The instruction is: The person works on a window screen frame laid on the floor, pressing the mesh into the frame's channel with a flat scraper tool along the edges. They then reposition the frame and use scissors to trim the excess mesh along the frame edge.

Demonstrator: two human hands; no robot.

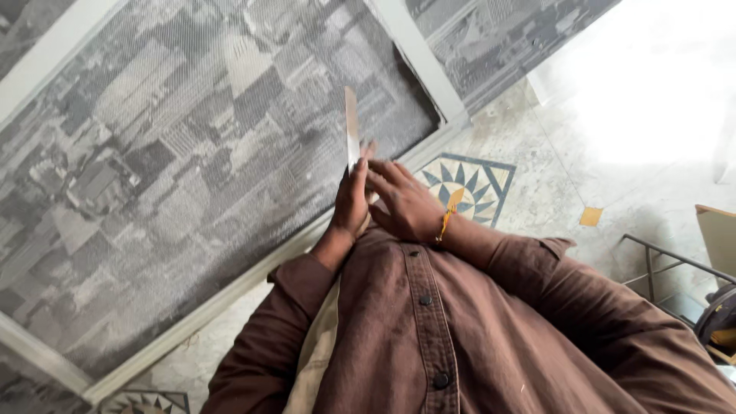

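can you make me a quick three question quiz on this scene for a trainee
1. True or false: both hands touch the thin flat strip.
2. Which wrist has the orange thread? A) left B) right C) neither
3. Fill in: the strip points up in the picture, in front of a grey patterned ____ with a pale frame.

Key:
1. True: the left hand holds its lower end and the right hand rests fingers against it.
2. B
3. panel
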